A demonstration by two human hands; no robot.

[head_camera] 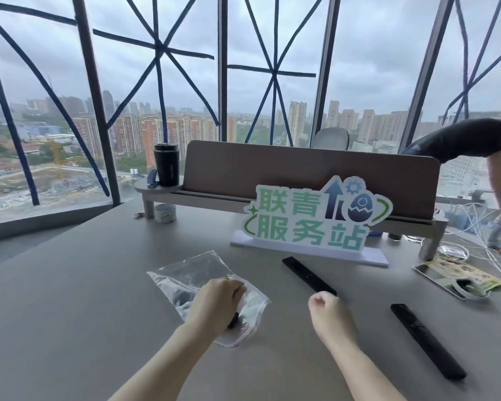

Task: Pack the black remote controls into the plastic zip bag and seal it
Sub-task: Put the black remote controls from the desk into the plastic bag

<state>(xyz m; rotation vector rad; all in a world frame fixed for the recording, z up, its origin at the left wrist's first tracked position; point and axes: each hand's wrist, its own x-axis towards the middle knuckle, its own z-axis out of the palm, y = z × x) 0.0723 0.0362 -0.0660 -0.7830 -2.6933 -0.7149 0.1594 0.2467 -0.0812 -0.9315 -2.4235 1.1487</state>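
The left hand point(217, 302) grips the plastic zip bag point(185, 277) on the counter point(84, 285); something dark shows inside it. The right hand point(327, 311) is curled and empty. The first remote point(308, 275) lies just beyond it and the second remote point(427, 340) to its right, both still unpacked. Sealing seems to be left too.

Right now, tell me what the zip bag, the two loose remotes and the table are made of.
The zip bag looks like thin clear plastic film, glossy: the table shows through and creases glint white. The far remote and near remote: likely hard moulded plastic, black, mostly matte. The table top: smooth matte grey, perhaps laminate; no grain shows.
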